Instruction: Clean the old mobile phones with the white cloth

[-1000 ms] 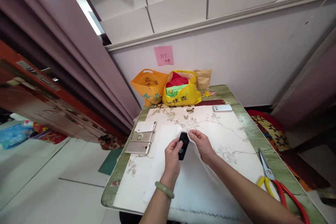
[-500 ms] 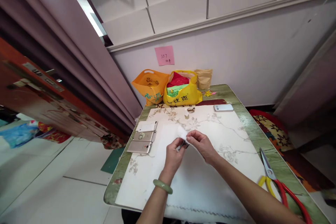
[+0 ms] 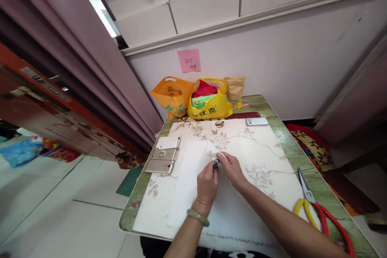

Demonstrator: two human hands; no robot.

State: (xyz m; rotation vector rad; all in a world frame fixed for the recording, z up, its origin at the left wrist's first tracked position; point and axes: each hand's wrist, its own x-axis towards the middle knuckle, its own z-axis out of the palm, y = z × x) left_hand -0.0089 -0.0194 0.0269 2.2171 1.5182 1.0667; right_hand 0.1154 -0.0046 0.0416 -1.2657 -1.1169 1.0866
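My left hand (image 3: 207, 183), with a green bangle (image 3: 198, 217) at the wrist, is closed around a small dark item (image 3: 215, 164). Only its tip shows above the fingers, too small to name for certain. My right hand (image 3: 232, 169) pinches the edge of a white cloth (image 3: 193, 173) just beside that tip. A raised fold of the cloth stands up past my right fingertips, while the rest lies spread over the flowered table cover (image 3: 263, 153). Both hands meet near the middle of the table, almost touching.
Three phones (image 3: 161, 154) lie in a row at the left. Another phone (image 3: 256, 121) is at the back right. Large scissors (image 3: 314, 205) with red and yellow handles rest by the right edge. An orange bag (image 3: 172, 92), a filled yellow bag (image 3: 211, 107) and a brown pouch (image 3: 234, 88) stand behind.
My left hand has shifted a little to the right and its fingers have turned more upright. The cloth's fold shows more between the hands. The view has tilted slightly.
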